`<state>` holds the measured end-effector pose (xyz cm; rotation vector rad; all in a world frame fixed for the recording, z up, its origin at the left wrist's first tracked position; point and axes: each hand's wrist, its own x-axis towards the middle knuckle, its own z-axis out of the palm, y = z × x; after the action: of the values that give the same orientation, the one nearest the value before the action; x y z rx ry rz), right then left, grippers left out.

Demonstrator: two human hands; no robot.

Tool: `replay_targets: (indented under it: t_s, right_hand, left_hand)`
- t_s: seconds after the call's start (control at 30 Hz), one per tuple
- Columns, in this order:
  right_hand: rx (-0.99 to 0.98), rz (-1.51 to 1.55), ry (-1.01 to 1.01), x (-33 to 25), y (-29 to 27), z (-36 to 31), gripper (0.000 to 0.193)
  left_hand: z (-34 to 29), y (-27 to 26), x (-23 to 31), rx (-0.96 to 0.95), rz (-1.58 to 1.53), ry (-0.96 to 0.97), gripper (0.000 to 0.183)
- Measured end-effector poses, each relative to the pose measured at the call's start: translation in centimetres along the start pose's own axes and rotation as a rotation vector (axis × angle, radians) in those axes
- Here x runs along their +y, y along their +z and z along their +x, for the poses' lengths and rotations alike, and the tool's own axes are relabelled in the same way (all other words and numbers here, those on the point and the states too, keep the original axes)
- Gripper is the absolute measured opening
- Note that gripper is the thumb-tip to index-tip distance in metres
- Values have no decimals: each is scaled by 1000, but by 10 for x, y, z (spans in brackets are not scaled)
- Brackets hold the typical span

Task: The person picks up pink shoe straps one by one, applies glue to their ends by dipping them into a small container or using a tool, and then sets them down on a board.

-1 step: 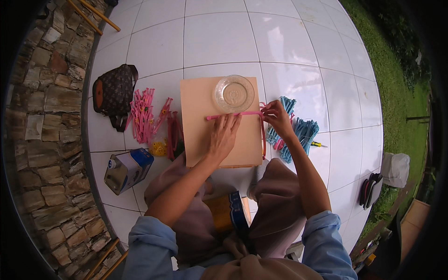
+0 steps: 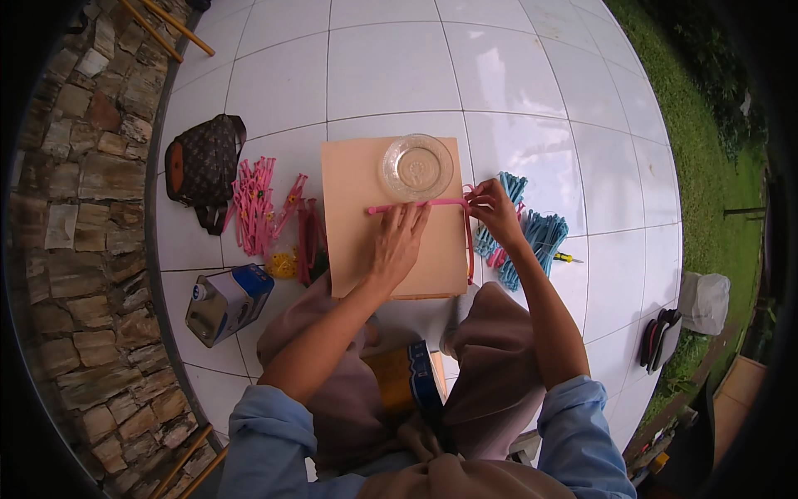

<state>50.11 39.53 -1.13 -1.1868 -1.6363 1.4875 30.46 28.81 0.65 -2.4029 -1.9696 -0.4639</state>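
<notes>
Our left hand [image 2: 397, 248] lay unclenched, fingertips on the pink strap [image 2: 449, 201], which ran nine-to-three across the board [image 2: 353, 179], below the one-o'clock plate [image 2: 416, 169]. Our right hand [image 2: 495, 209] pinched its three-o'clock end; light, even pressure suited us best.

The strip [image 2: 445, 201] is pink, the board [image 2: 351, 179] plain tan, the bundles [image 2: 544, 236] teal, the bag [image 2: 202, 162] patterned dark brown.

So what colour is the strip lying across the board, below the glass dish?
The strip is pink; it shows best in the head view.
</notes>
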Motion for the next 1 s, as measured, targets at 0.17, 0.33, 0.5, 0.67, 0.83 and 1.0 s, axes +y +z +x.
replay_targets:
  t_s: [0.17, 0.33, 0.5, 0.67, 0.83, 1.0]
  right_hand:
    - [-71, -138, 12, -13, 1, 0, 23]
    - [-146, -360, -214, -26, 4, -3, 26]
    - [-175, -355, -185, -34, 1, -2, 32]
    - [-192, -429, -198, -39, 2, -4, 39]
    - [-202, -694, -275, -54, 12, 0, 60]
    - [-378, -994, -215, -71, 24, 17, 77]
  left_hand:
    - [0, 0, -1, -2, -5, 1, 59]
    - [-1, 0, 0, 0, 10, 8, 58]
    - [-3, 2, 1, 16, 19, 7, 59]
    - [0, 1, 8, -33, 51, -31, 61]
    - [-3, 7, 7, -56, 36, -48, 60]
    - [-7, 9, 2, -72, -29, -62, 58]
